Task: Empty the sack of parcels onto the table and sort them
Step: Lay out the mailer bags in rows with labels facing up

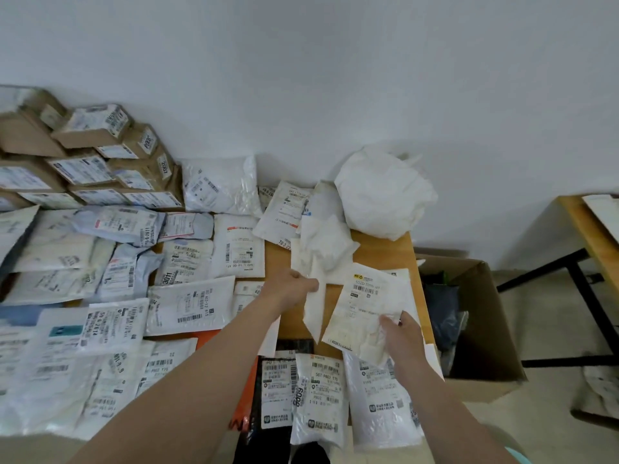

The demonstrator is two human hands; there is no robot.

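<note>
Parcels [191, 306] cover the table [278, 262]. My left hand [294, 284] pinches 1 plain white mailer [315, 313]; my right hand [400, 333] grips 1 labelled mailer [365, 303].

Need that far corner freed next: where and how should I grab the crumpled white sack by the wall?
Take the bunched folds at the top of the sack, coming from the near side and above. The wall stands close behind it, and it slumps as a soft heap with no firm edge, so likely only gathered material gives a hold.
</note>
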